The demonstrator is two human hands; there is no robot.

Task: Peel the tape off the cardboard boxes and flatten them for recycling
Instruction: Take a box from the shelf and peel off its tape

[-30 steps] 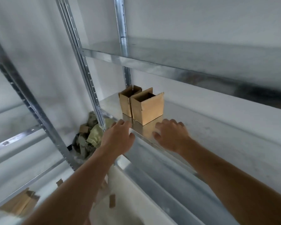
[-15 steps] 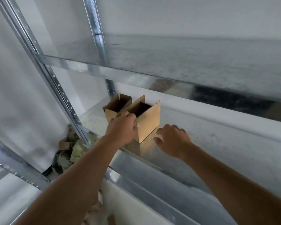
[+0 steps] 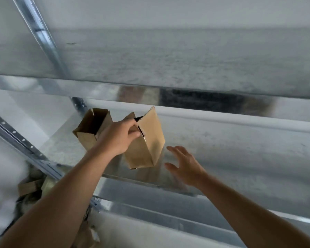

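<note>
Two small open-topped cardboard boxes are on the middle metal shelf (image 3: 231, 158). My left hand (image 3: 117, 136) grips the top rim of the nearer cardboard box (image 3: 147, 140) and holds it tilted, lifted above the shelf near its front edge. The second cardboard box (image 3: 92, 127) stands behind it to the left, partly hidden by my left hand. To the right of the held box, apart from it, my right hand (image 3: 183, 166) hovers with its fingers spread and nothing in it.
An upper metal shelf (image 3: 168, 59) hangs close above the boxes. A perforated steel upright (image 3: 21, 144) runs diagonally at the left. A pile of crumpled tape and cardboard scraps (image 3: 32, 187) lies on the floor at lower left. A lower shelf rail (image 3: 168, 212) crosses below my arms.
My left hand has closed on the nearer box's rim and lifted it, tilting it. My right hand has come off the shelf and opened beside the box.
</note>
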